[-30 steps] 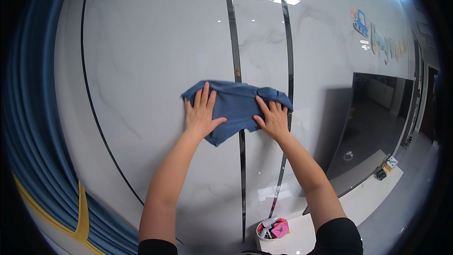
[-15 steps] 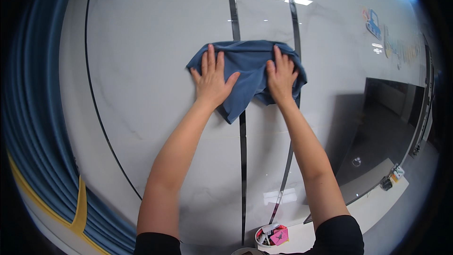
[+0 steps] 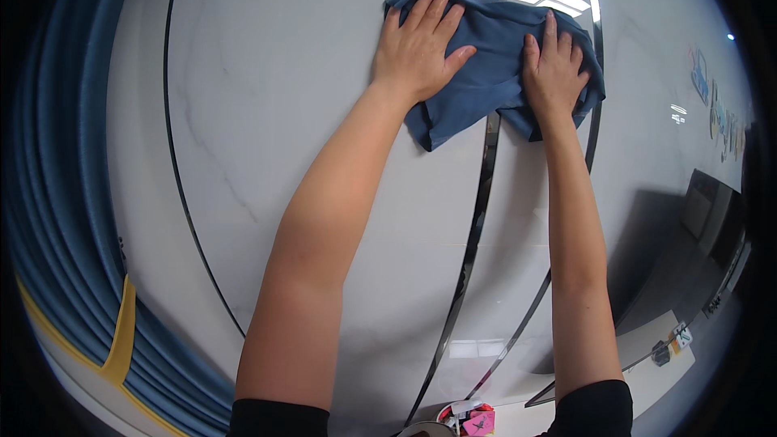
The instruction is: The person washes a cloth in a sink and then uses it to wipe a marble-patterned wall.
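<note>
A blue cloth (image 3: 494,48) lies spread against the glossy white marbled wall (image 3: 267,113), its lower corners hanging loose. My left hand (image 3: 421,44) presses flat on the cloth's left part, fingers spread and pointing up. On the right part, my right hand (image 3: 557,73) is also laid flat with its fingers apart. Both arms are stretched upward. Behind the cloth runs a dark shiny strip (image 3: 477,218) set in the wall, partly hidden by it.
Blue curtains (image 3: 61,194) with a yellow tie band (image 3: 121,340) hang at the left. At the right are a dark television (image 3: 680,251) and a white cabinet (image 3: 639,368). A round container of small items (image 3: 477,421) stands at the bottom. Colourful decorations (image 3: 700,73) are on the wall.
Both hands have slid up the wall with the cloth and somewhat to the right. My view has shifted slightly too; the cloth stays under both palms.
</note>
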`<action>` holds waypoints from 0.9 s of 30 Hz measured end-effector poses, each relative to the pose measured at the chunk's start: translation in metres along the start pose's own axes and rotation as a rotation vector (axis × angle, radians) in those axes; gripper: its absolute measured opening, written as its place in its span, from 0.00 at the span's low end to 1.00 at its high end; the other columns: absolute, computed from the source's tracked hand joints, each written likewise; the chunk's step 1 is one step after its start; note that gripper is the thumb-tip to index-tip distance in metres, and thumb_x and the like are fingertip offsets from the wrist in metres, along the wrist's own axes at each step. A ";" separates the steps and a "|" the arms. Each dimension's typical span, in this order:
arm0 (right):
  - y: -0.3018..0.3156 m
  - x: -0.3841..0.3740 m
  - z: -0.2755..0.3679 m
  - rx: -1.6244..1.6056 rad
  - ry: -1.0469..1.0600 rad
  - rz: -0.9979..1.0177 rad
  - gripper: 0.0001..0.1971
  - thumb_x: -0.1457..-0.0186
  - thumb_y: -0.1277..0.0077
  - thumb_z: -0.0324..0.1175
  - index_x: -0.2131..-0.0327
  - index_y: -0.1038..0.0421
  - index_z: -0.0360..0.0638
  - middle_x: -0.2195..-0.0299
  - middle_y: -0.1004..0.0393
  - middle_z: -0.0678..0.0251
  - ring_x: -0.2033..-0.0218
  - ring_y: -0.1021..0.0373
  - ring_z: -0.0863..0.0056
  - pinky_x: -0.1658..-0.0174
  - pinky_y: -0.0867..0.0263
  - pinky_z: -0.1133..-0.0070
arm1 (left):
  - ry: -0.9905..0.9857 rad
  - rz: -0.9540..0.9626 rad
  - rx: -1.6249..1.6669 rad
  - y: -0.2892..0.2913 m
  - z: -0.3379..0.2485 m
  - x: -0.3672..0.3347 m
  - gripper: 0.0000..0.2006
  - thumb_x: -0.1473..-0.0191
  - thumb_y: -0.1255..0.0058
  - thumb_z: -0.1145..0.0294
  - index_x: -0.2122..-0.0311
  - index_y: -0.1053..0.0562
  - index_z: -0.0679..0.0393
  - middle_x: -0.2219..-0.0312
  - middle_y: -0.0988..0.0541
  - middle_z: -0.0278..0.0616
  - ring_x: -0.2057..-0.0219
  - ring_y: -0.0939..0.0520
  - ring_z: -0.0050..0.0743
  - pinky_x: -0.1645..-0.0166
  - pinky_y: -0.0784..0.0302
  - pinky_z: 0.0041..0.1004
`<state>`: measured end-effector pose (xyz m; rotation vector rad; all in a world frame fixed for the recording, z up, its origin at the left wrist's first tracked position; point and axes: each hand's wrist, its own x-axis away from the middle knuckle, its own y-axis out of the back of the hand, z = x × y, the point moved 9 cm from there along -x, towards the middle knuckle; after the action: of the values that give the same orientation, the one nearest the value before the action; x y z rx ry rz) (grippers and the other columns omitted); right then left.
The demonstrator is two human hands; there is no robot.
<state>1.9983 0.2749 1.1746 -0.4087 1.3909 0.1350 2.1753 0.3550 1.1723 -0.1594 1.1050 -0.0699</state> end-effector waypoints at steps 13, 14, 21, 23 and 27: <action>-0.011 -0.022 0.047 0.051 -0.102 -0.052 0.27 0.41 0.64 0.52 0.40 0.45 0.57 0.47 0.37 0.61 0.45 0.42 0.57 0.50 0.45 0.51 | -0.054 0.119 -0.005 -0.003 0.068 -0.030 0.30 0.44 0.61 0.45 0.40 0.40 0.48 0.36 0.47 0.34 0.38 0.44 0.34 0.37 0.51 0.45; -0.008 -0.019 0.059 0.053 -0.099 -0.054 0.27 0.41 0.63 0.52 0.40 0.45 0.57 0.47 0.37 0.61 0.45 0.42 0.57 0.50 0.45 0.51 | -0.053 0.132 -0.011 0.001 0.078 -0.024 0.30 0.44 0.62 0.45 0.39 0.41 0.48 0.36 0.47 0.34 0.37 0.44 0.34 0.37 0.50 0.45; 0.007 -0.006 0.131 -0.034 -0.020 -0.076 0.27 0.44 0.60 0.50 0.42 0.42 0.53 0.49 0.37 0.63 0.47 0.42 0.60 0.49 0.47 0.52 | 0.000 0.125 -0.068 0.032 0.129 0.012 0.29 0.44 0.60 0.49 0.41 0.40 0.52 0.36 0.47 0.38 0.37 0.45 0.37 0.39 0.47 0.46; 0.015 0.010 0.152 -0.090 0.082 -0.139 0.27 0.44 0.59 0.49 0.42 0.41 0.53 0.49 0.37 0.63 0.47 0.42 0.60 0.49 0.48 0.53 | 0.012 0.143 -0.067 0.041 0.138 0.035 0.29 0.44 0.59 0.50 0.41 0.40 0.54 0.36 0.48 0.39 0.37 0.45 0.39 0.39 0.46 0.46; 0.039 0.041 0.171 -0.245 0.270 -0.099 0.26 0.46 0.55 0.46 0.44 0.38 0.51 0.51 0.36 0.63 0.50 0.40 0.64 0.50 0.46 0.60 | 0.017 0.201 -0.055 0.059 0.125 0.076 0.29 0.46 0.56 0.54 0.42 0.39 0.59 0.36 0.48 0.44 0.38 0.44 0.47 0.41 0.45 0.48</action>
<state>2.1520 0.3657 1.1475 -0.7193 1.6221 0.1750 2.3192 0.4147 1.1507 -0.0962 1.1351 0.1386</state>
